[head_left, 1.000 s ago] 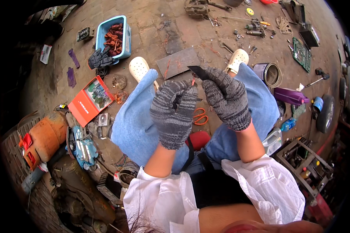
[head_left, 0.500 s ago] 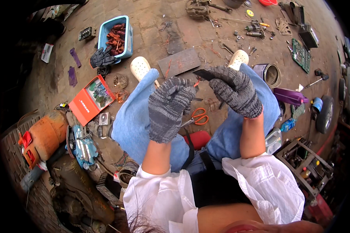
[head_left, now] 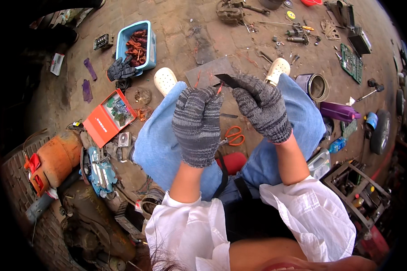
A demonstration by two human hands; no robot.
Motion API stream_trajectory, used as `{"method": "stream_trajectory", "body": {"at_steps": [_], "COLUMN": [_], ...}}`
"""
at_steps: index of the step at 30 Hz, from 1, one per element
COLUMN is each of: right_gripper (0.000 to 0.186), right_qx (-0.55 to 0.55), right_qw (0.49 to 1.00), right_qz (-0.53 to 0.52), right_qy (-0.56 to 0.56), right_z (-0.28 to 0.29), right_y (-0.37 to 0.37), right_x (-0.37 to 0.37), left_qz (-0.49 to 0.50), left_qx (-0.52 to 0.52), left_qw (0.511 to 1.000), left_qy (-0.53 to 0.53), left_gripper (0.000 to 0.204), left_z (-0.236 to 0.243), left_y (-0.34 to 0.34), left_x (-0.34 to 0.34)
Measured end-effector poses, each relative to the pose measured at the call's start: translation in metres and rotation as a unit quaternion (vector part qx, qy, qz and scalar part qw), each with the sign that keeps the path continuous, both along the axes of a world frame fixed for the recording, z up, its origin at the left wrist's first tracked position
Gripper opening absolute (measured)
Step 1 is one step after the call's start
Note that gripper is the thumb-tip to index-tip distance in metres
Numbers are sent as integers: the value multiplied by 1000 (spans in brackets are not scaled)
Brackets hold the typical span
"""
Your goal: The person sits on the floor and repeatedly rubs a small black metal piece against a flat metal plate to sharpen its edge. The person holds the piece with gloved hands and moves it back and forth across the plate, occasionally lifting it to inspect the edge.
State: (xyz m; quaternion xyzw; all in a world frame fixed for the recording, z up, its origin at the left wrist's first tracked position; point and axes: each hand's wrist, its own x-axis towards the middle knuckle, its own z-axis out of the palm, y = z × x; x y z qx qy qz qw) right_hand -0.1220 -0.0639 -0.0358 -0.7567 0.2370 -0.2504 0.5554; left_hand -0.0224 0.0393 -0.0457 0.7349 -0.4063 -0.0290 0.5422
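Both hands wear dark grey knitted gloves and are raised close together between my knees. My left hand [head_left: 197, 124] is closed, with a thin reddish wire [head_left: 220, 89] showing at its fingertips. In my right hand [head_left: 263, 106] is a flat black knife blade [head_left: 227, 81], its squared end pointing left over the wire. Whether blade and wire touch I cannot tell. Orange-handled scissors [head_left: 233, 136] lie on the ground below the hands. Beyond them a flat metal plate [head_left: 205, 72] lies on the bricks with wire scraps on it.
A light blue tub [head_left: 153, 49] of coppery wire stands far left, a spare glove [head_left: 121, 68] at its rim. An open red box [head_left: 101, 126] sits left. Right are a metal can [head_left: 309, 83], a purple jug [head_left: 337, 111] and a green tool case [head_left: 350, 63].
My left hand has turned more upright. The right hand has shifted left and slightly toward me, bringing the blade close to the left fingertips.
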Motion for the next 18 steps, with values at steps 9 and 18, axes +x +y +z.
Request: {"method": "stream_trajectory", "body": {"at_steps": [9, 18], "right_gripper": [24, 28], "right_qx": [346, 16], "right_qw": [938, 999], "right_qz": [-14, 31], "right_qy": [30, 26], "right_z": [11, -5], "right_y": [0, 2], "right_x": [-2, 3], "left_qz": [13, 13], "left_qx": [6, -3], "left_qw": [999, 1000], "left_qy": [-40, -9], "left_gripper": [15, 17], "left_z": [-4, 1], "left_y": [4, 11], "left_x": [1, 8]}}
